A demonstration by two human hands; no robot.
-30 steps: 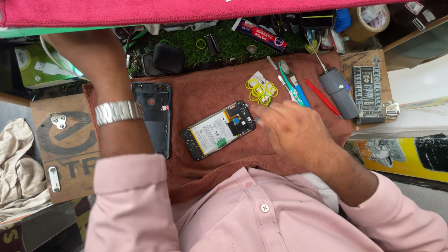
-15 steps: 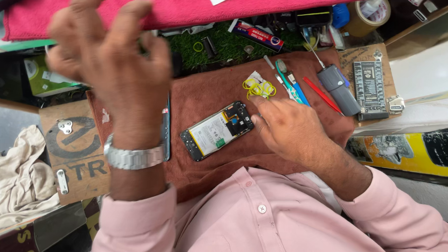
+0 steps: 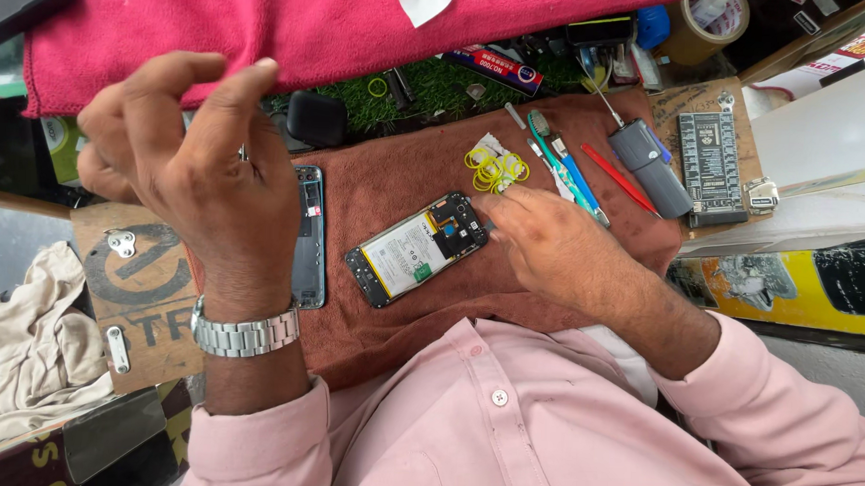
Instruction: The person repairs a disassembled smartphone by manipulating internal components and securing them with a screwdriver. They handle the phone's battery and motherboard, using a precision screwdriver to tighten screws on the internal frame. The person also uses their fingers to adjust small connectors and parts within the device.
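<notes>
Partly behind left hand point(image 3: 205, 168): phone back cover point(image 3: 309, 239).

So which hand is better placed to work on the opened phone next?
Right, probably. The right hand lies on the brown mat with its fingertips at the end of the opened phone. The left hand is raised, off to the side.

I see a rust-brown cloth mat point(image 3: 396, 189) on the counter, carrying an opened black phone with a white battery point(image 3: 416, 249), bright yellow rubber bands point(image 3: 497, 167) and a slim red tool point(image 3: 617, 178). A crimson pink towel point(image 3: 335, 24) lies above; the buttoned shirt point(image 3: 503, 428) is pale pink.
</notes>
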